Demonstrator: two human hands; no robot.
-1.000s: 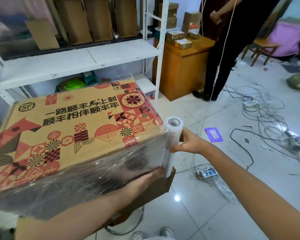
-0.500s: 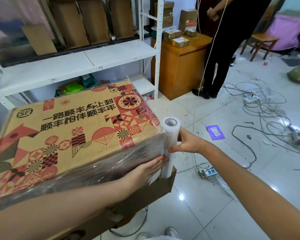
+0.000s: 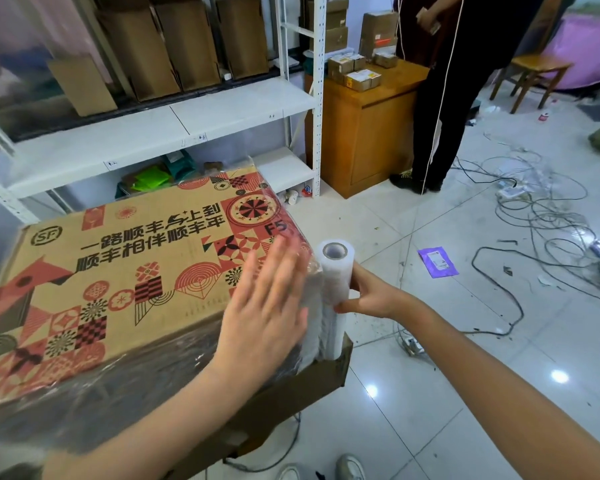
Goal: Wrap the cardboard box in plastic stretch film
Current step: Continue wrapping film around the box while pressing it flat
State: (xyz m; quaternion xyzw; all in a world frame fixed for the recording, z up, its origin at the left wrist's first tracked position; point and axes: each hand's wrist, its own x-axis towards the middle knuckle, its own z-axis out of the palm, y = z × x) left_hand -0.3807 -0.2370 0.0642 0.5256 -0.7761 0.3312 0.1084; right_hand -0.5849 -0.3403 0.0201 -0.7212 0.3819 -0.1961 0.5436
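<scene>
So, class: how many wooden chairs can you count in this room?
1: a wooden chair at the far right, beyond the standing person. Others may be hidden outside the frame.

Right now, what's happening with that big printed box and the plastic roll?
A person is wrapping the printed cardboard box in clear stretch film. The right hand grips the film roll, held upright at the box's near right corner. The left hand, fingers straight, lies flat at that corner by the roll. Film already covers the box's front side and right end; its top looks mostly bare. The box rests on a plain carton.
</scene>
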